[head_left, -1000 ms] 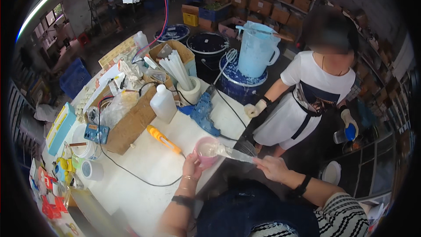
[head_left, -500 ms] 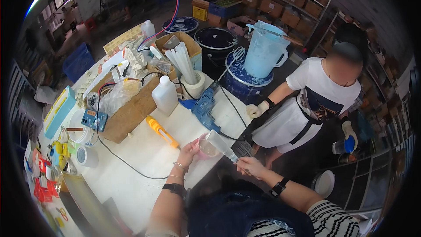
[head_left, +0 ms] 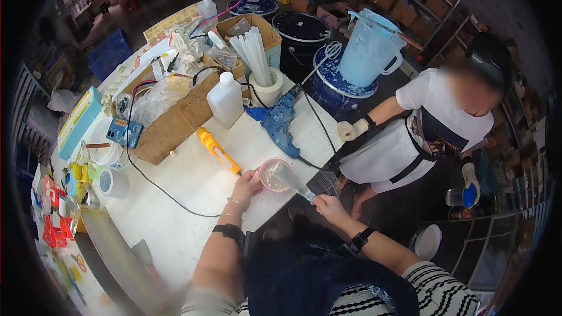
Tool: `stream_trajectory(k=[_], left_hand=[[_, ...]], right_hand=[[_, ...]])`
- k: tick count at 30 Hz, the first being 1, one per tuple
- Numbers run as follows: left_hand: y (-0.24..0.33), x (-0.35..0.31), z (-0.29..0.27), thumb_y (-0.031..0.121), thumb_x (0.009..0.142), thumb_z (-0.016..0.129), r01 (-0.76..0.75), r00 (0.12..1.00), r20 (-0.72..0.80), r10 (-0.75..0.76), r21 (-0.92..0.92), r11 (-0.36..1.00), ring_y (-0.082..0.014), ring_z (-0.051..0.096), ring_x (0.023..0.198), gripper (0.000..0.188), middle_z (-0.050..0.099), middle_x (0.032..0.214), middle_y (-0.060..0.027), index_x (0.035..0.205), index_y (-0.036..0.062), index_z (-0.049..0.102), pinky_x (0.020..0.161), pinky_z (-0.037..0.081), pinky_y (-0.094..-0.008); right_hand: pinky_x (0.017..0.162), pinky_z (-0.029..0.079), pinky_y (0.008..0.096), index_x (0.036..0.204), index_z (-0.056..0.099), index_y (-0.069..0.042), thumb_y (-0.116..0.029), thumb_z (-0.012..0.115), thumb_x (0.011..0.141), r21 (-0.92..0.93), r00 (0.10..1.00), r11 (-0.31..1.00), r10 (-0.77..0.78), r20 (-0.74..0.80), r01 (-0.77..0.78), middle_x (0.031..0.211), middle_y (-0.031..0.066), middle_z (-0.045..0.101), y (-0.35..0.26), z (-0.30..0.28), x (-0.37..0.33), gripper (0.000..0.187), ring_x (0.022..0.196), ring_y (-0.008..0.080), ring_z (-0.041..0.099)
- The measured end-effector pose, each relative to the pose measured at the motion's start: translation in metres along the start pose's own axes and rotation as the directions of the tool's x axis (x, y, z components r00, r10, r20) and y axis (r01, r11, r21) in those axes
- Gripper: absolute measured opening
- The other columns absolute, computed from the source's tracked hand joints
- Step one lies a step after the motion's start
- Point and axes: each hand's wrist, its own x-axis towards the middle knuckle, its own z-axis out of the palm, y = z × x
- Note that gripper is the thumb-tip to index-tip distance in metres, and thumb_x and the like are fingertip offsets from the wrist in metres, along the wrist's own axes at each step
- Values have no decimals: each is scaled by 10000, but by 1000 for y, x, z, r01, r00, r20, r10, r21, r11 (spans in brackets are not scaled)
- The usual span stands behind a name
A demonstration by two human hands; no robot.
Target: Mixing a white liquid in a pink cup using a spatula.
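My left hand grips the near-left rim of a small pink bowl at the front edge of the white worktable. Some pale, wet-looking material lies in the bowl. In my right hand is the handle of a wide-bladed scraper. Its blade slants up and left over the bowl, its tip inside the rim. Just left of the bowl lies a yellow-orange glue gun. A blue power drill with a whisk-like mixing rod rests beyond the bowl.
A white plastic bottle, a cardboard box of clutter and a blue meter stand farther back. Blue-lidded drums and a large jug are beyond the table. A gloved person stands at the right, one hand near its edge.
The scraper blade has dipped lower into the bowl, and the bowl tips more toward me. My head view has shifted slightly. The other person's head has turned.
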Motion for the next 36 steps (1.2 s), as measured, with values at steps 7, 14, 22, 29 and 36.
stream_trajectory(k=[7, 14, 22, 29, 36], left_hand=[[-2, 0, -3, 395, 910, 526, -13, 997, -70, 16, 41, 999, -93, 537, 799, 242, 575, 849, 32, 887, 154, 530, 779, 444, -305], [-4, 1, -3, 368, 900, 560, 10, 999, -43, -9, 9, 1000, -82, 513, 846, 184, 542, 860, 70, 849, 196, 519, 816, 455, -349], [-2, 0, -4, 366, 900, 559, 42, 998, -41, -42, 0, 999, -75, 512, 800, 179, 538, 841, 74, 859, 198, 513, 802, 455, -324], [0, 1, 0, 351, 910, 545, 15, 999, -52, -14, 15, 1000, -82, 528, 799, 170, 548, 832, 66, 866, 189, 515, 810, 461, -319], [-10, 7, -11, 347, 916, 530, 14, 1000, -14, -14, 11, 1000, -85, 535, 797, 166, 548, 815, 61, 871, 189, 510, 812, 463, -327]], right_hand=[[511, 399, 248, 900, 659, -3, -275, 526, 915, -172, 967, 953, 254, 4, -249, 598, 27, 571, -57, -53, -67, 303, 575, 88, 543], [541, 454, 280, 1152, 568, -36, -237, 555, 904, 41, 999, 999, -2, -47, 4, 689, 28, 585, -69, -29, -56, 319, 585, 124, 570], [706, 476, 376, 1260, 525, -170, -91, 565, 844, -596, 792, 658, -607, -59, 460, 947, 98, 520, -50, 9, -16, 426, 851, 280, 558], [685, 485, 369, 1282, 502, -173, -59, 588, 802, -622, 760, 604, -650, -22, 498, 923, 85, 529, -40, 15, -4, 500, 817, 273, 572], [675, 507, 373, 1327, 442, -201, -51, 542, 774, -726, 844, 538, -526, 107, 428, 897, 74, 537, -42, 5, -10, 581, 799, 259, 594]])
